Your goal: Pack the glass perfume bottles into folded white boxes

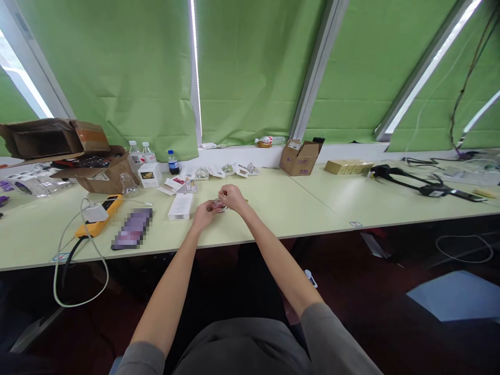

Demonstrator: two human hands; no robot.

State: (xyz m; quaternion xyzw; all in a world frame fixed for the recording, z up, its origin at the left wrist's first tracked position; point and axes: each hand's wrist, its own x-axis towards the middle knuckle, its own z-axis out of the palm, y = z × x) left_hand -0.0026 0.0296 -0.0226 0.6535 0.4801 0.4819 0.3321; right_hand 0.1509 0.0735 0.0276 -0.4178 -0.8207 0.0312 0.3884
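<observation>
Over the pale table, my left hand (205, 212) is closed round a small glass bottle (219, 205) with a pinkish tint. Above it, my right hand (231, 197) has its fingers pinched together at the bottle's upper side; what sits between those fingertips is too small to make out. To the left of my left hand lies a white printed box (180, 207). Behind the hands stand several small glass bottles, among them a round one (202, 173) and a greenish one (227, 169), beside opened white cartons (172, 186).
At left are a purple-screened phone (133, 229), an orange power strip (102, 214) with a looping white cable, and cardboard boxes (102, 174). A blue-capped bottle (173, 163) stands behind. Further right are an open carton (300, 158), gold boxes (347, 166) and a black strapped device (414, 182).
</observation>
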